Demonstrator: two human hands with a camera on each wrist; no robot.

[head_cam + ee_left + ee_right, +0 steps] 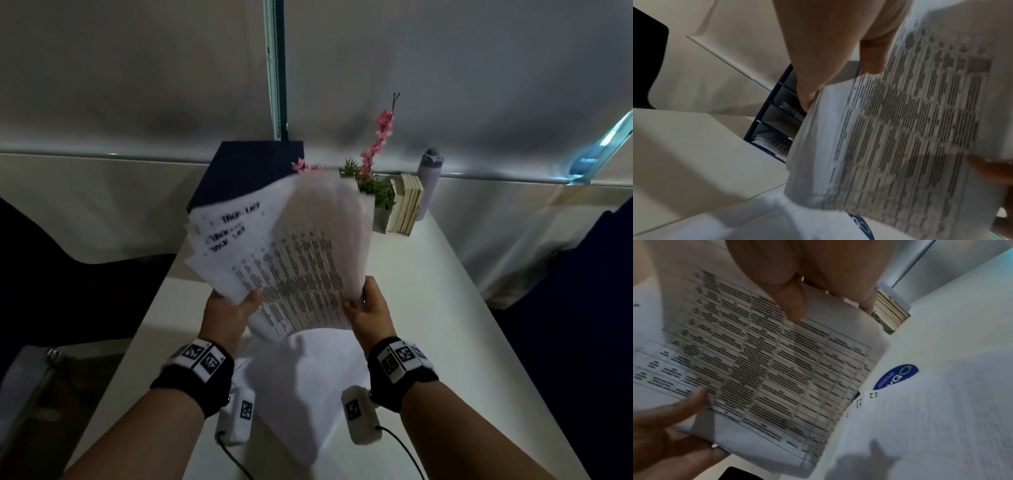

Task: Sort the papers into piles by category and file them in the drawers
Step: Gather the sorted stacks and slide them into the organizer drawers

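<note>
Both hands hold up a fanned stack of printed papers [274,253] over the white desk [445,308]. My left hand [236,305] grips its lower left edge, thumb on top. My right hand [368,306] pinches the lower right edge of the front sheet, a dense table of text [766,369]. Sheets behind it are headed with blurred large print. A second pile of papers [308,383] lies flat on the desk under the hands. The dark blue drawer unit [250,171] stands behind the stack; the left wrist view shows its open slots [777,123], some with paper inside.
A vase with pink flowers and greenery [373,171], a row of books [407,202] and a grey bottle [430,171] stand at the desk's back right. A blue round sticker [898,374] lies on the desk beside the flat pile. Dark chairs flank the desk.
</note>
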